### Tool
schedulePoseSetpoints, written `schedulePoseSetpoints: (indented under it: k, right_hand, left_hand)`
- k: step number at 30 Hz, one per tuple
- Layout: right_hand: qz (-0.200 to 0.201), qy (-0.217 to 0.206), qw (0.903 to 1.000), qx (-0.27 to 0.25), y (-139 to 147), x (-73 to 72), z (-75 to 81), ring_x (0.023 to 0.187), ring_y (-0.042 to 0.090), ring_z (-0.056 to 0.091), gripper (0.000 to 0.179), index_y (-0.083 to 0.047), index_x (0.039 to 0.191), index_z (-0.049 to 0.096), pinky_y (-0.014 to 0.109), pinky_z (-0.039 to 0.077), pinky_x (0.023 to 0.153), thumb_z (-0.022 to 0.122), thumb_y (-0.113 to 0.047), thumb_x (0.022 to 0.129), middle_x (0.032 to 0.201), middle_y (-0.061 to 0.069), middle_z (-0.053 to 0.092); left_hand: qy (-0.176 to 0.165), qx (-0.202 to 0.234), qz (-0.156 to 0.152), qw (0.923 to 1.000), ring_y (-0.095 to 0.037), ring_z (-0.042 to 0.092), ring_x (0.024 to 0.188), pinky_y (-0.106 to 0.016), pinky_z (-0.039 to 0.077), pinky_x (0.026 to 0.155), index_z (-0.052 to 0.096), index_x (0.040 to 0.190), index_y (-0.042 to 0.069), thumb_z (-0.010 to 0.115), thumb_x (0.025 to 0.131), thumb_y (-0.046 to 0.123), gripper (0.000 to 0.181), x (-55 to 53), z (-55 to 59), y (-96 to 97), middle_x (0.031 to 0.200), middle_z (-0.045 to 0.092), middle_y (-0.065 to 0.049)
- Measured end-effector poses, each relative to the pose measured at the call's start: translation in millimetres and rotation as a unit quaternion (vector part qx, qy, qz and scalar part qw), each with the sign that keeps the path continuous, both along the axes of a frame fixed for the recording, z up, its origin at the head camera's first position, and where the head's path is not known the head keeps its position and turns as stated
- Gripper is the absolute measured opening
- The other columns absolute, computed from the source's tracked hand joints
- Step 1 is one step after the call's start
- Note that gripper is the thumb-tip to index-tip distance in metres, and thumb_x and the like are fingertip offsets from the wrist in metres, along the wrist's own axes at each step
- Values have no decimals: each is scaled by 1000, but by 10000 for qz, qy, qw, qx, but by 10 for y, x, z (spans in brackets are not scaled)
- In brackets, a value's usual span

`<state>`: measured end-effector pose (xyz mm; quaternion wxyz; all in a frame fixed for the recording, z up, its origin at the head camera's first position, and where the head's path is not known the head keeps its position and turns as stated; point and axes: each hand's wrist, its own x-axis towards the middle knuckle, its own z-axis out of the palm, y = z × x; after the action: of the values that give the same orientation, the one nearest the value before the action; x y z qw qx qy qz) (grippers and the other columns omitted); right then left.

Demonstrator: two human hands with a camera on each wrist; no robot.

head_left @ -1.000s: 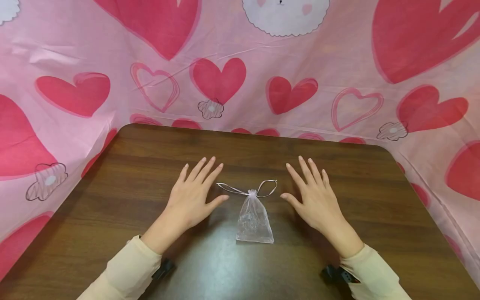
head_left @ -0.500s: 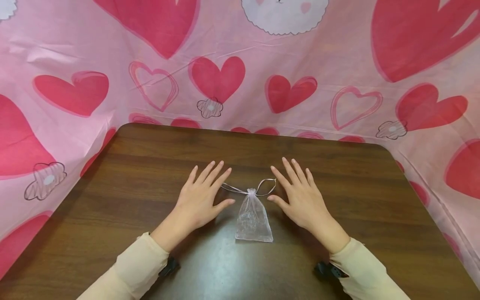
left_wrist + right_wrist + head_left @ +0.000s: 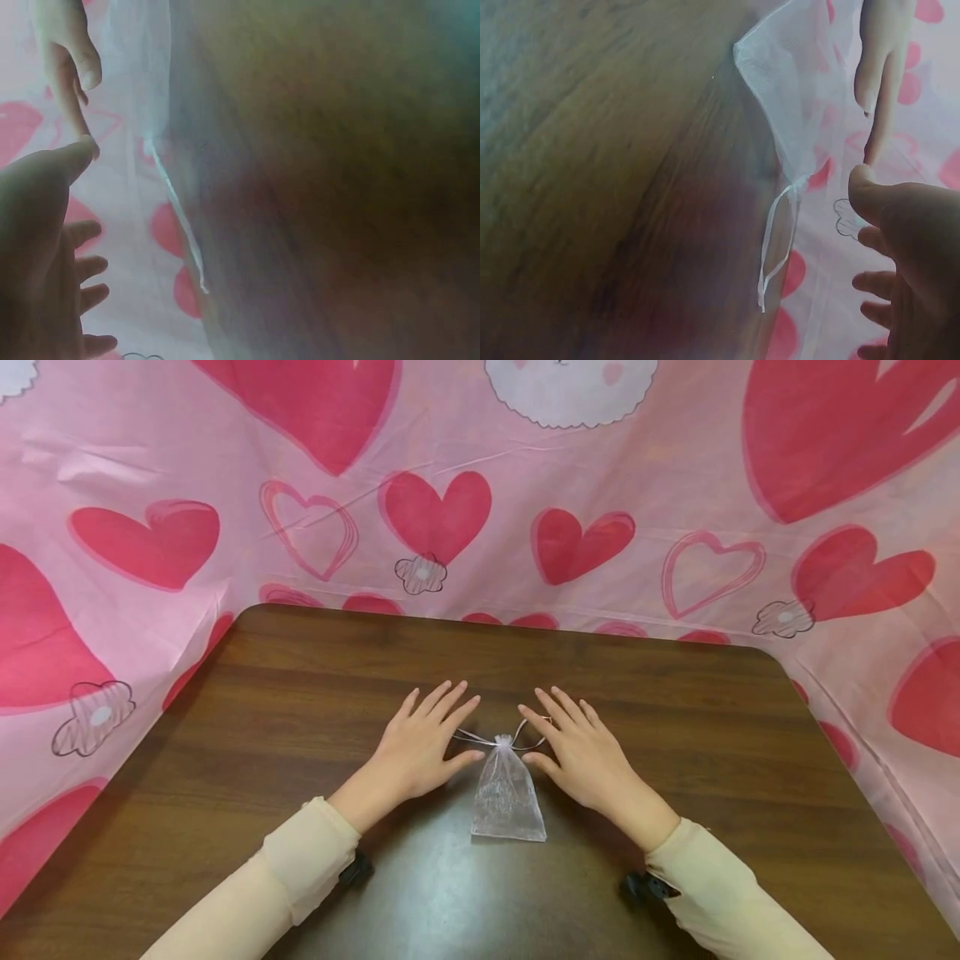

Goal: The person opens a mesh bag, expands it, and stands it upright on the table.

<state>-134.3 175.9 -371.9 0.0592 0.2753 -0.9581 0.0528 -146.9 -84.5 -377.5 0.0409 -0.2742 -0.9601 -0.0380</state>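
Fingers point(image 3: 461, 713) of the left hand point(image 3: 412, 752) are straight and spread, holding nothing, just left of the sheer bag point(image 3: 508, 806). The right hand point(image 3: 588, 762) mirrors it on the bag's right, its fingers also straight, spread and grasping nothing. The bag lies between them on the tabletop point(image 3: 337, 660), neck drawn in and pointing away from the person, with a ribbon point(image 3: 182, 212) out to either side. Both thumb tips are near the bag's neck. A pink heart-print cloth point(image 3: 510, 452) hangs beyond the bag.
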Motion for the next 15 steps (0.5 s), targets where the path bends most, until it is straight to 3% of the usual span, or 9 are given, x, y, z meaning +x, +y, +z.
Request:
schedulePoseSetpoints:
  k: [8,15]
  right_hand:
    - [324,90,9993,-138,-69,-110,-51,138,33,41,53,-12,141,56,53,32,109,68,-33,94,146,13,50]
    - [391,117,9975,-581,-131,-166,-80,120,29,58,38,-8,123,69,48,45,99,76,-23,89,125,11,65]
  left_hand:
    - [-246,159,-68,9995,-24,25,147,-53,22,115,38,153,20,49,95,63,73,-105,-48,148,159,32,-5]
    - [-634,261,68,9976,-24,45,132,-52,29,111,55,139,18,54,94,62,63,-144,-62,267,137,56,-3]
